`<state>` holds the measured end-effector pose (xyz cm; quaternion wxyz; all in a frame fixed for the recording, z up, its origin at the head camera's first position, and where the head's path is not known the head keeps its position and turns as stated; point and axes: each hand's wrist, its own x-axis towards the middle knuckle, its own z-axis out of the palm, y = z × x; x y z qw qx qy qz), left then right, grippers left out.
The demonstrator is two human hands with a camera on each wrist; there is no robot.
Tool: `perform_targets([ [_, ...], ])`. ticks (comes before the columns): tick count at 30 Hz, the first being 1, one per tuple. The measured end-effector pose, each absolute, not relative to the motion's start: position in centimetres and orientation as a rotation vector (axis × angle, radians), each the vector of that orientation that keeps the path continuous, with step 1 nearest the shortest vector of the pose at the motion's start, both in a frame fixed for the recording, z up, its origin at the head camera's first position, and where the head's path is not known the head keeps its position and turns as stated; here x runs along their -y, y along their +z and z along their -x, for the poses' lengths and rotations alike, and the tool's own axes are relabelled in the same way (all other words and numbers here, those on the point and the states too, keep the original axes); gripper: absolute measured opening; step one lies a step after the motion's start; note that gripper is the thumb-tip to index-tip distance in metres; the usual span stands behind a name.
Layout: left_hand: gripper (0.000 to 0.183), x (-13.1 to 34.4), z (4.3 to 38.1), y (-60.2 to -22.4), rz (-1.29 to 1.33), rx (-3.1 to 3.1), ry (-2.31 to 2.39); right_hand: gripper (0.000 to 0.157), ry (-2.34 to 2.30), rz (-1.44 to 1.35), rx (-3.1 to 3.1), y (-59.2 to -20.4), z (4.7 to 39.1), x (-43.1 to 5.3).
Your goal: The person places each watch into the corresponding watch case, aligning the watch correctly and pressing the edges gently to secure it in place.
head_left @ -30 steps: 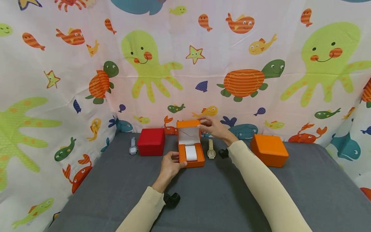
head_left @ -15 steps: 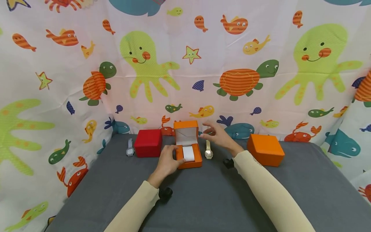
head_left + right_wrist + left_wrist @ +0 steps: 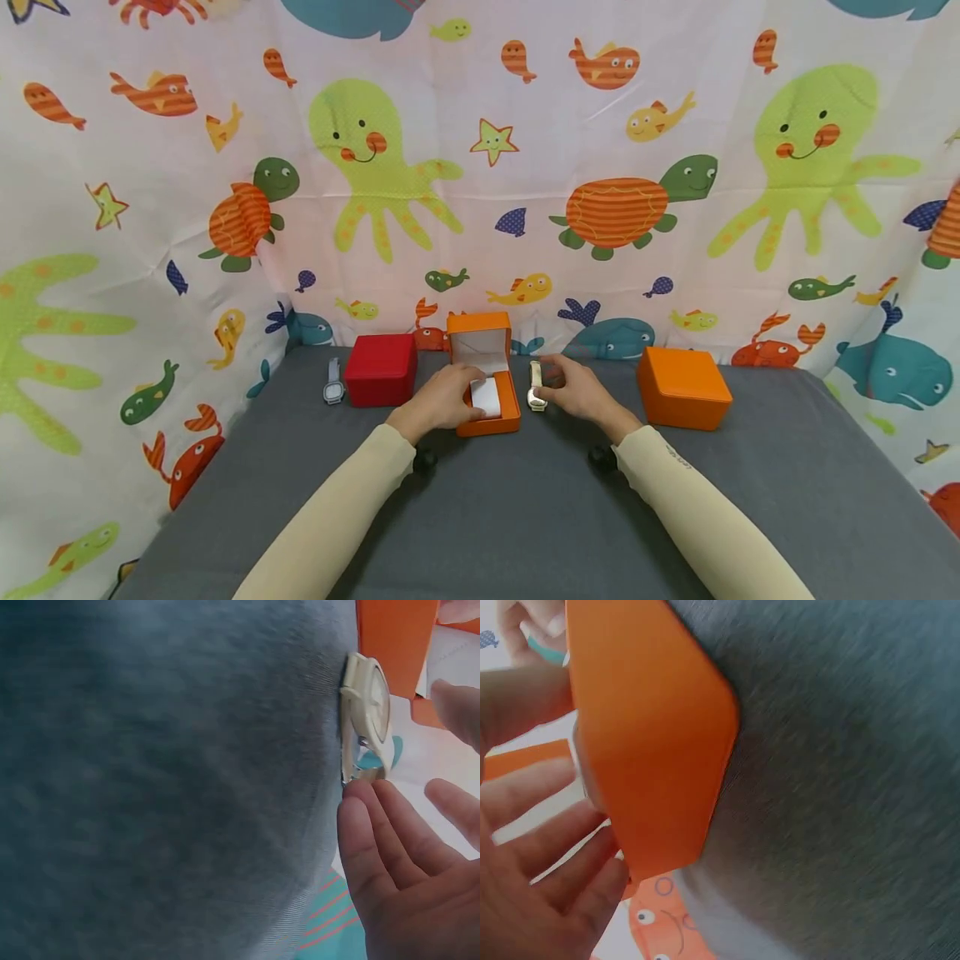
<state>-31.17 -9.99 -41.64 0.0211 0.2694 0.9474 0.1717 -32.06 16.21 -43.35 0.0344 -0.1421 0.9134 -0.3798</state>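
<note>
An open orange watch box [image 3: 487, 427] stands mid-table with its lid raised and a white watch cushion [image 3: 487, 398] inside. My left hand [image 3: 441, 400] reaches over its left side, with thumb and fingers at the cushion's two ends, seeming to pinch it. In the left wrist view the orange wall [image 3: 649, 742] hides part of the fingertips. To the right of the box lies a gold watch [image 3: 536, 387]. My right hand [image 3: 577, 390] is beside it. In the right wrist view, fingertips [image 3: 358, 799] meet the strap end, while the thumb stays apart from the watch [image 3: 369, 701].
A red box [image 3: 381, 371] stands left of the orange watch box, with a silver watch [image 3: 333, 383] beyond it. On the right is a closed orange box [image 3: 684, 390]. A printed cloth [image 3: 450, 192] hangs behind the grey table [image 3: 495, 525].
My right hand has left the raised lid and come down to the gold watch. My left hand has moved from the box's outer left side over to the white cushion.
</note>
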Motion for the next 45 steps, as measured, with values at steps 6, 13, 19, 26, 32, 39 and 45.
perform_targets([
  [6,0.063,9.4,31.8,-40.9,-0.827,-2.890,0.447,0.061,-1.118,0.429,-2.814,-43.8,32.0,-16.3],
  [13,0.063,9.1,32.1,-40.5,-0.778,-2.886,0.366,0.053,-1.078,0.419,-2.793,-43.7,32.3,-15.9],
  [19,0.062,9.4,32.2,-40.8,-0.820,-2.906,0.417,0.045,-1.061,0.466,-2.804,-44.0,32.7,-15.9],
  [26,0.068,9.4,31.9,-41.2,-0.830,-2.921,0.497,0.041,-1.153,0.504,-2.774,-44.0,32.5,-15.6],
  [32,0.069,9.9,31.3,-41.7,-0.910,-2.956,0.668,0.036,-1.255,0.498,-2.782,-43.4,32.0,-15.4],
  [39,0.068,10.0,30.7,-41.8,-0.974,-2.980,0.989,0.038,-1.474,0.506,-2.696,-42.7,30.6,-15.5],
  [45,0.068,8.8,28.9,-41.2,-0.905,-2.805,1.349,0.035,-1.707,0.604,-2.579,-41.9,29.1,-15.5],
])
